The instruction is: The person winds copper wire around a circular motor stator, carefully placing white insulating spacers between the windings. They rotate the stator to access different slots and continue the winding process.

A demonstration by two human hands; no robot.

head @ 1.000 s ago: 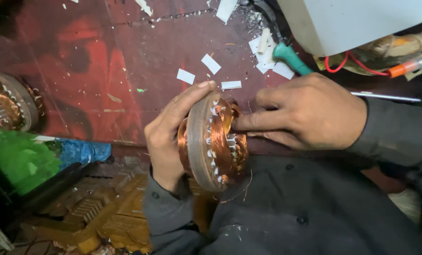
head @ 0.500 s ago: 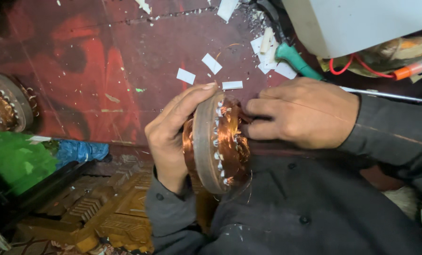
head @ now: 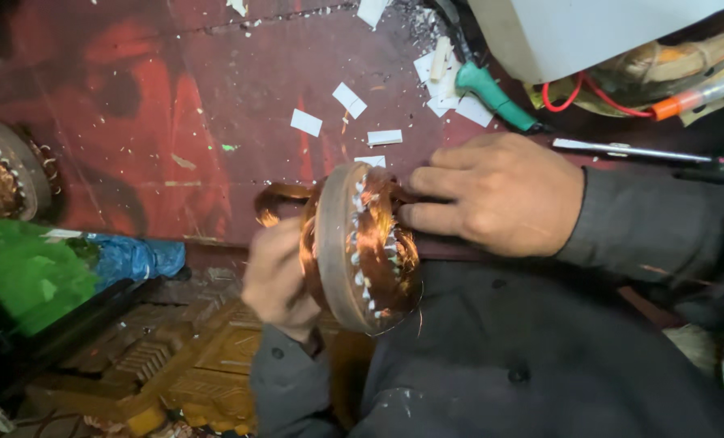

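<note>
Copper windings gleam on a round motor stator, held on edge just below the near edge of the red table and above the person's dark lap. The left hand, blurred, is closed around the stator's left face and rim; the right hand presses curled fingers onto the coils at its upper right (whether they pinch a strand cannot be told). By the look of it the winding is well along: coils fill most slots between pale insulation strips, while a loose copper loop stands out to the upper left of the stator, not yet seated. White paper slips lie scattered on the table above the stator, a green-handled tool and an orange-tipped pen to its upper right. A second wound stator sits far left. Room is tight: table edge above, lap below, green and blue bags at left.
</note>
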